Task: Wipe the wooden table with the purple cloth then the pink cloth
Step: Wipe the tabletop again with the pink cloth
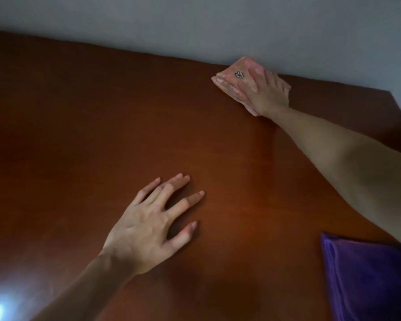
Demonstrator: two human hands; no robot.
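Fingers of right hand (267, 93) press pink cloth (235, 83) flat; left hand (146, 228) spread on table (79, 123).

My left grip (148, 224): fingers straight and spread, palm down, forearm bare. My right grip (267, 93): arm stretched far forward, fingers extended flat, pressing palm down.

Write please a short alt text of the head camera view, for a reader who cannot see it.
A person's right hand presses a folded pink cloth flat on the far edge of a wooden table, beside a pale wall. The left hand rests open on the table nearer the camera, and a purple cloth lies at the near right.
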